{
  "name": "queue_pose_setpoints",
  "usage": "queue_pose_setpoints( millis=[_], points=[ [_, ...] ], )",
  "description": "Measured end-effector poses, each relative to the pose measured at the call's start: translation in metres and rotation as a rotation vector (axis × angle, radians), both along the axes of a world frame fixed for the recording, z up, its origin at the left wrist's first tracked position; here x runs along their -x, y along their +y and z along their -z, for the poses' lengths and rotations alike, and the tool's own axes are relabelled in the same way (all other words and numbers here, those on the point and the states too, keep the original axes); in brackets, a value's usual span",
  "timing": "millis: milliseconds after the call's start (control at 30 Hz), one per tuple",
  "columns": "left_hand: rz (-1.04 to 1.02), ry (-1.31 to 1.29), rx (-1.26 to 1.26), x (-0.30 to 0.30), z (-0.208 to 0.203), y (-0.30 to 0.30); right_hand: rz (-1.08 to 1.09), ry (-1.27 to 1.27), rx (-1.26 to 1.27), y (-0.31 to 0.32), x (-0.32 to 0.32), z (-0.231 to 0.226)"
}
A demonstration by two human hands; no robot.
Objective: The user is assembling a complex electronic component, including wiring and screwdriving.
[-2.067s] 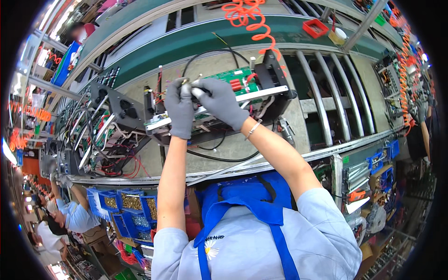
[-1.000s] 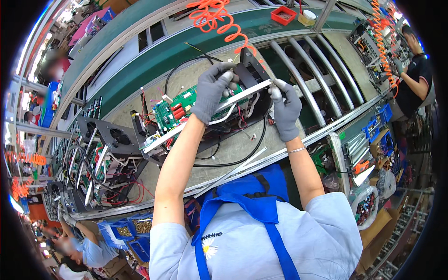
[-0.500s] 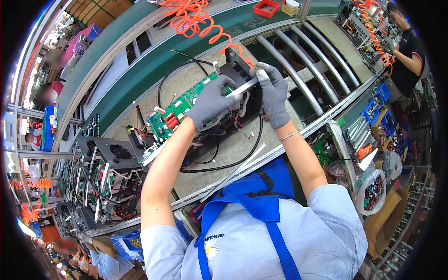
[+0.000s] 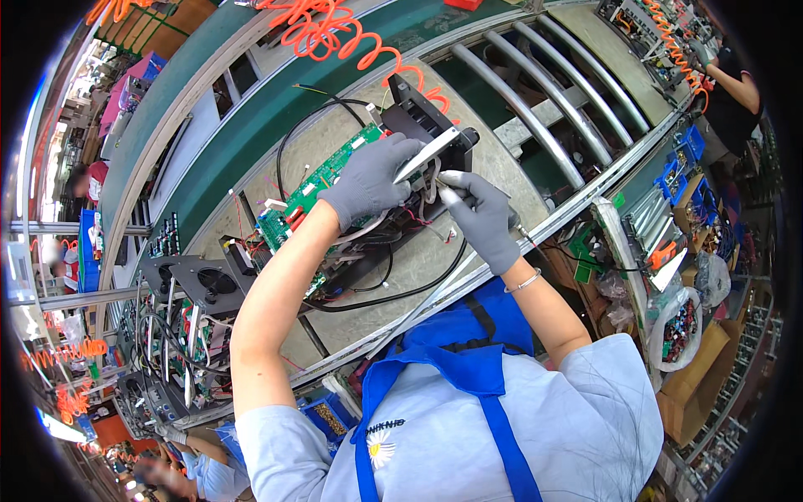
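My left hand [image 4: 372,182], in a grey glove, is closed on a flat white strip [image 4: 433,151] that slants up to the right. Its palm lies over the green circuit board [image 4: 316,186], hiding part of it. Beyond the strip's upper end is a black housing [image 4: 411,109]. My right hand [image 4: 487,219], also gloved, is beside the light grey wires [image 4: 431,180], below the strip. Its fingers are bent, thumb and fingertips near the wires; what they hold, if anything, I cannot make out. A thin metal-tipped lead [image 4: 524,232] shows next to that hand.
A black cable [image 4: 393,299] loops around the assembly on the grey board. Metal rollers [image 4: 519,105] lie to the right, an orange coiled hose [image 4: 351,42] at the far side. Black fan units [image 4: 213,283] stand at left. A co-worker [image 4: 736,92] stands at far right.
My right hand has left the upper end of the white strip and come down toward me, beside the wires. My left hand stays on the strip, which now tilts more steeply.
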State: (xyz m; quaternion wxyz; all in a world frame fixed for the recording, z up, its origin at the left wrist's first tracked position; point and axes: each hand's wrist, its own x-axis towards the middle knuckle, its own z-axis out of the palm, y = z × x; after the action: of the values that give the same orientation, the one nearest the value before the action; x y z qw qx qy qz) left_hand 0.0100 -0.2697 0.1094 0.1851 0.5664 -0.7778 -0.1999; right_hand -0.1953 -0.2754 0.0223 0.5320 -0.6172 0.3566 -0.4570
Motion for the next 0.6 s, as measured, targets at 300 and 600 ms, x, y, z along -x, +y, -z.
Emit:
queue_pose_setpoints(
  millis=[300, 600],
  points=[
    [-0.097, 0.038, -0.01, 0.006, 0.007, -0.002, -0.012, -0.034, -0.004, -0.01, -0.022, -0.003],
    [-0.081, 0.059, -0.018, 0.006, 0.007, -0.004, 0.034, 0.197, 0.399, -0.023, -0.023, -0.014]
  ],
)
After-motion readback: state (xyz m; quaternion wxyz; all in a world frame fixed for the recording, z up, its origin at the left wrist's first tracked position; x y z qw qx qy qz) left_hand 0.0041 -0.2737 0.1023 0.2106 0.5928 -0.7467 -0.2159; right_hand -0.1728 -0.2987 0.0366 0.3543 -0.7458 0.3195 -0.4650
